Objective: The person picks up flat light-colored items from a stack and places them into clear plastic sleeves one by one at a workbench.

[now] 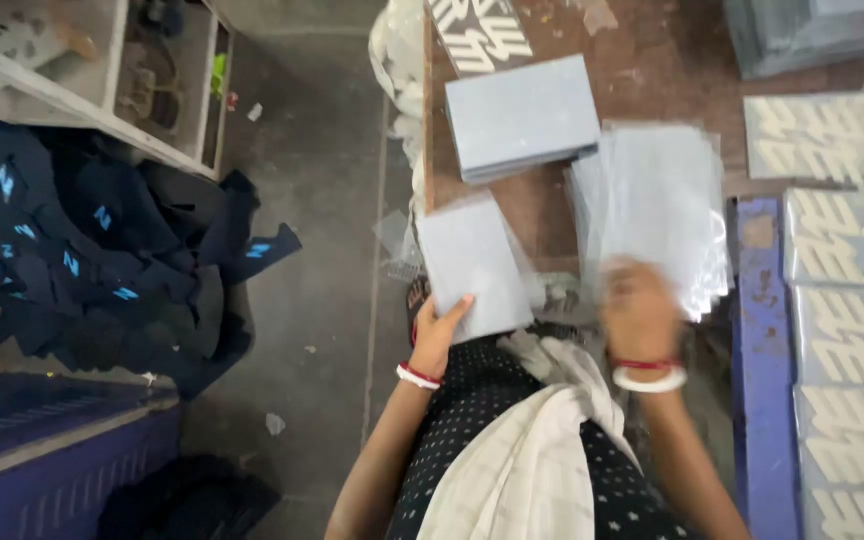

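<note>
Gripping grey sheets [472, 262], seemingly plastic-wrapped

Soft, even daylight with faint shadows; the right hand [640, 318] and its clear sheets [657, 210] are motion-blurred.

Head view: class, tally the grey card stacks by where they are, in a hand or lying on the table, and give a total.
Held in the left hand: 1 grey stack
Under the right hand: 1 blurred clear-wrapped stack
Lying on the table: 1 grey stack
Total: 3
</note>
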